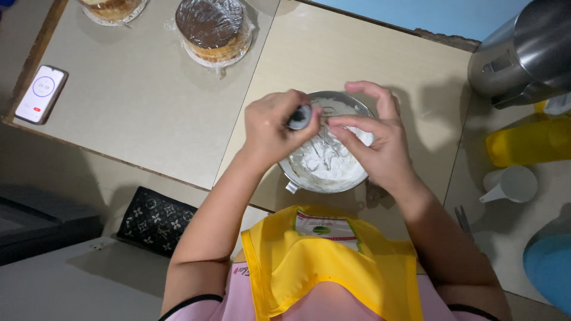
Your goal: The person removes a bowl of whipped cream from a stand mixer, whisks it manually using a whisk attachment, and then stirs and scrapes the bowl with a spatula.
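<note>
A metal bowl (309, 182) of white cream (333, 166) stands on the beige table just in front of me. My left hand (270, 125) grips the dark handle of a wire whisk (299, 117) upright over the bowl. The whisk's wires (324, 145) dip into the cream. My right hand (380, 142) reaches across the bowl's right side, with its index finger and thumb touching the wires.
Two plastic-wrapped cakes (212, 30) (113, 9) sit at the table's far side, a phone (40, 94) at its left edge. To the right are a steel pot (526, 50), a yellow container (529, 141) and a white measuring cup (511, 184). A patterned black pouch (154, 220) lies lower left.
</note>
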